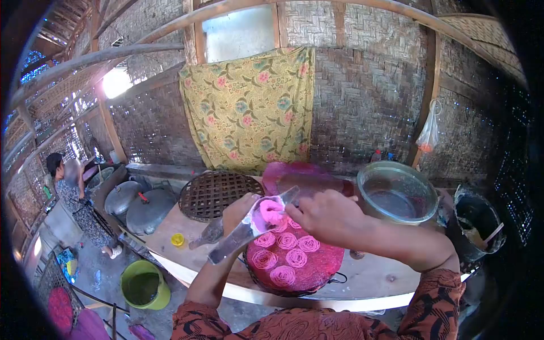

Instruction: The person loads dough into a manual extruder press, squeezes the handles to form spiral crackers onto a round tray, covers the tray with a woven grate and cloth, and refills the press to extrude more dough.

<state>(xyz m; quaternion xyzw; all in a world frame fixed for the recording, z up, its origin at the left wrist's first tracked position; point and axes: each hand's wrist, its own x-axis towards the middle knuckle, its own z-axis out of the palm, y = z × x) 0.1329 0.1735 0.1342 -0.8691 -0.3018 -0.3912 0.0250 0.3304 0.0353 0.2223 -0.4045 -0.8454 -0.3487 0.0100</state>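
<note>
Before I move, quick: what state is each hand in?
Left hand: closed, holding the wooden press.
Right hand: fingers curled at the pink dough in the press; whether they grip any can't be told.

Rustic kitchen | woven-bamboo walls [362, 85] | lidded metal pots [150, 211] | green bucket [145, 285]

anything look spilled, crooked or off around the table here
Nothing on it looks clearly spilled or broken. The messiest spot is pale pink residue smeared on the long grey tool in the left hand.
</note>
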